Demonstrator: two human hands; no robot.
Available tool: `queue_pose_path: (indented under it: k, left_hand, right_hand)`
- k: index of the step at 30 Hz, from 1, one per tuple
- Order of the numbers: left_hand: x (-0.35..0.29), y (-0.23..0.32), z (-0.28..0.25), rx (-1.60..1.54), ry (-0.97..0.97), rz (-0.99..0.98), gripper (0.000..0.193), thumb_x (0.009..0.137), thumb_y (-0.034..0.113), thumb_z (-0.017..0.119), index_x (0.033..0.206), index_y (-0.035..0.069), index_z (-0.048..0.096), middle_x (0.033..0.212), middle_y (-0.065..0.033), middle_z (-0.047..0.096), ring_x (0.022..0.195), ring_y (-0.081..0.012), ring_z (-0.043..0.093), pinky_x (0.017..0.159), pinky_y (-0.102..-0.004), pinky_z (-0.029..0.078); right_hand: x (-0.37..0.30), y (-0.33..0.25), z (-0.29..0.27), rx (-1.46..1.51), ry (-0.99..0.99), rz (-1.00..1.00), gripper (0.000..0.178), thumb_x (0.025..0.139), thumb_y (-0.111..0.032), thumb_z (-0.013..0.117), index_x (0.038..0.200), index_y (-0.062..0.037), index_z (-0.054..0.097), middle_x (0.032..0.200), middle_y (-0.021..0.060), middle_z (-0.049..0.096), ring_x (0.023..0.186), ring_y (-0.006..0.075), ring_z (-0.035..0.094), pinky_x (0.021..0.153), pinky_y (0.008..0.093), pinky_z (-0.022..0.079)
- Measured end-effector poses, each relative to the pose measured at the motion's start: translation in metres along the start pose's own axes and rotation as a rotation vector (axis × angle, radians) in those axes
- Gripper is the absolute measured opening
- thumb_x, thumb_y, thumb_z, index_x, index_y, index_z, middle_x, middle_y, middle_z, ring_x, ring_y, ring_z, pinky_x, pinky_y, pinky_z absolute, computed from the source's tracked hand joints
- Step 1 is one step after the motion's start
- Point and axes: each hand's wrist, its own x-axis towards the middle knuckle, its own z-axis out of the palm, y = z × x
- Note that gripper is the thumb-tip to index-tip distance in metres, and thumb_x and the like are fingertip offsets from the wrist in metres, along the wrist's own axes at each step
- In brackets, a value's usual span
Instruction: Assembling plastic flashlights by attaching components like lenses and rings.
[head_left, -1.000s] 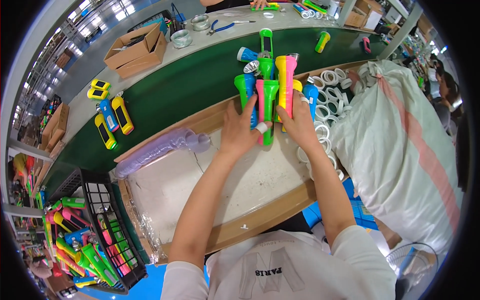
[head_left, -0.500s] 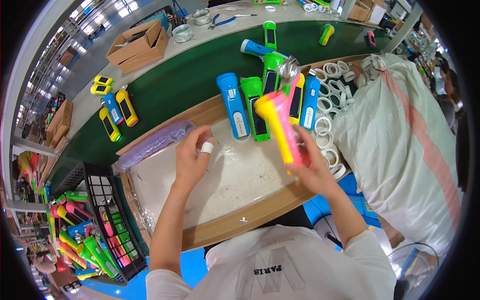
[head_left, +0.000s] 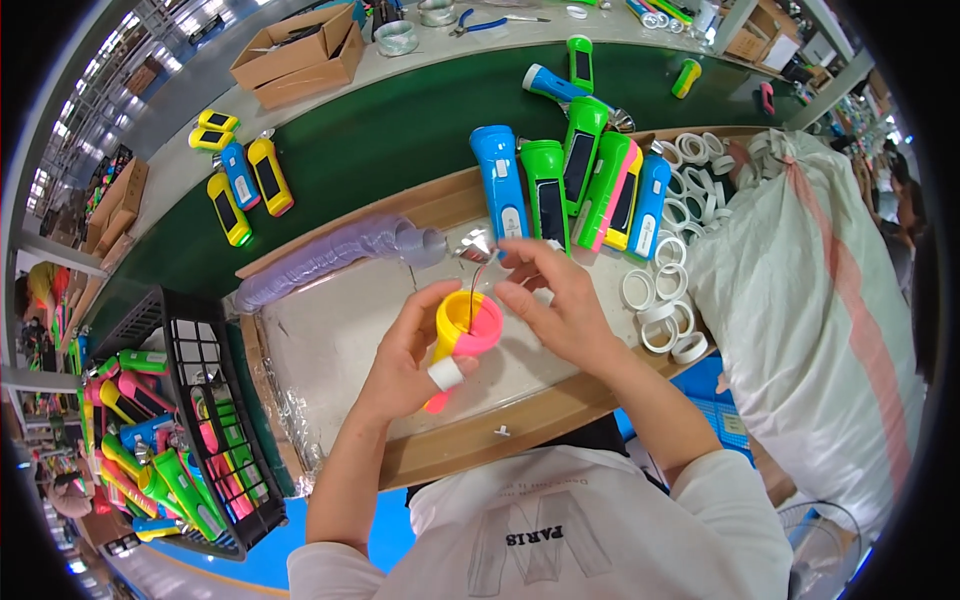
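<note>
My left hand (head_left: 408, 358) is wrapped round a yellow and pink flashlight body (head_left: 470, 322), tilted with its wide, hollow mouth toward me. A thin wire runs out of that mouth to a silver cone-shaped reflector (head_left: 473, 244), which hangs just beyond it. My right hand (head_left: 553, 300) pinches at the reflector's side, where a small blue bit shows by the fingertips. Beyond my hands a row of clear plastic lenses (head_left: 335, 257) lies along the tray's far edge. Several flashlights, among them a blue one (head_left: 498, 180) and a green one (head_left: 545, 195), lie at the tray's far side.
White rings (head_left: 660, 320) are heaped at the right of the cardboard tray (head_left: 500, 440), beside a large white sack (head_left: 800, 300). At left stands a black crate (head_left: 215, 440) of colourful flashlights. More flashlights (head_left: 268, 178) lie on the green belt (head_left: 350, 140), with a cardboard box (head_left: 300, 60) behind.
The yellow and pink flashlight has passed from my right hand into my left. My right hand has moved left to its reflector, which now sits apart from the body on its wire.
</note>
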Motion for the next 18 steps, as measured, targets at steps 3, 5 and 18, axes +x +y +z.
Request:
queue_pose_path:
  k: [3, 5, 18]
  left_hand:
    - [-0.007, 0.005, 0.003, 0.048, -0.121, 0.049, 0.071, 0.076, 0.006, 0.079, 0.137, 0.007, 0.042, 0.130, -0.0088, 0.053, 0.122, -0.0192, 0.052, 0.105, -0.0336, 0.038]
    - [-0.009, 0.011, 0.003, 0.076, -0.123, 0.016, 0.071, 0.076, 0.006, 0.079, 0.136, 0.006, 0.042, 0.129, -0.0091, 0.053, 0.121, -0.0194, 0.052, 0.105, -0.0336, 0.038]
    - [-0.013, -0.017, 0.008, 0.210, 0.148, 0.233, 0.078, 0.087, 0.011, 0.070, 0.150, 0.003, 0.024, 0.137, -0.0184, 0.046, 0.123, -0.0288, 0.050, 0.104, -0.0362, 0.039]
  right_hand:
    - [0.018, -0.021, 0.002, 0.936, -0.194, 0.518, 0.034, 0.097, -0.019, 0.060, 0.128, -0.0051, 0.055, 0.104, 0.0035, 0.060, 0.093, 0.0105, 0.060, 0.084, 0.0279, 0.053]
    - [0.018, -0.022, 0.009, 0.932, -0.168, 0.455, 0.032, 0.096, -0.017, 0.061, 0.125, -0.0050, 0.056, 0.103, 0.0031, 0.060, 0.093, 0.0098, 0.060, 0.083, 0.0268, 0.052]
    - [0.027, -0.068, -0.005, -0.124, -0.132, -0.129, 0.014, 0.083, -0.006, 0.064, 0.090, 0.0021, 0.056, 0.080, 0.0162, 0.060, 0.071, 0.0334, 0.058, 0.066, 0.0426, 0.048]
